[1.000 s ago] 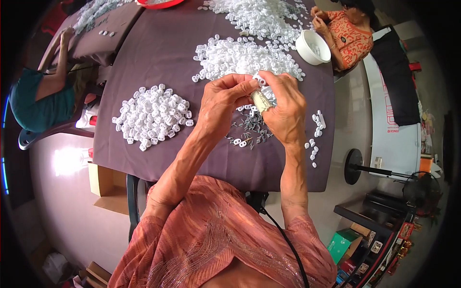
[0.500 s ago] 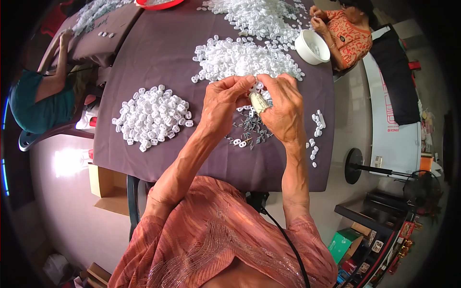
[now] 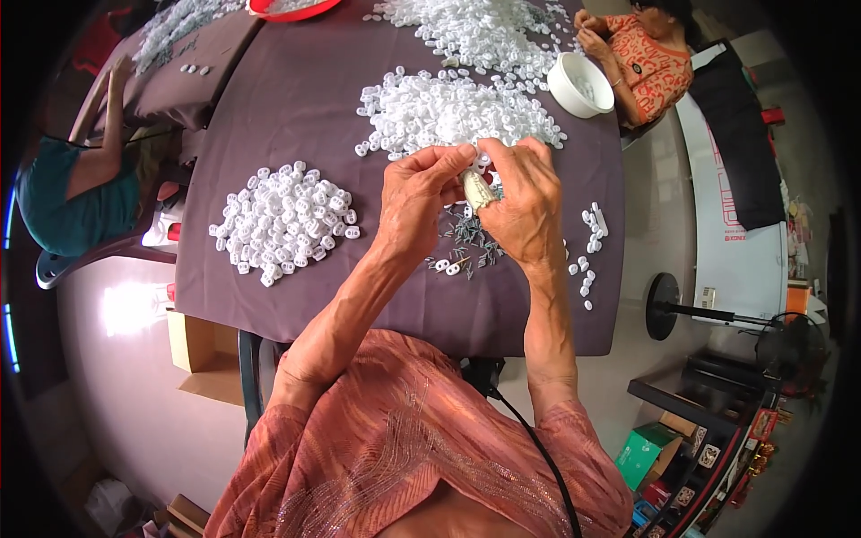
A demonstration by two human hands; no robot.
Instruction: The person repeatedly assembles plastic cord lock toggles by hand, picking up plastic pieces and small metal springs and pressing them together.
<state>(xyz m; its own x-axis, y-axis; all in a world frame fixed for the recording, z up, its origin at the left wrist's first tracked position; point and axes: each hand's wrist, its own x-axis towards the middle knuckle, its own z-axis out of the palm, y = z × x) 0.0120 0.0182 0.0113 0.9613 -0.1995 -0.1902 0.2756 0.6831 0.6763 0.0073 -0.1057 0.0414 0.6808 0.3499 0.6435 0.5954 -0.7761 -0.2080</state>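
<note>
Pinching one white two-holed piece (image 3: pixel 482 162), left hand (image 3: pixel 414 193) and right hand (image 3: pixel 525 204) meet at the wearer's twelve o'clock; likely light, stiff plastic, best held by its rim.

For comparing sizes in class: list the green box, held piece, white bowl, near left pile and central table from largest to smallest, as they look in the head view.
1. Central table
2. Near left pile
3. White bowl and green box: too alike to rank
4. Held piece, partly hidden
</note>
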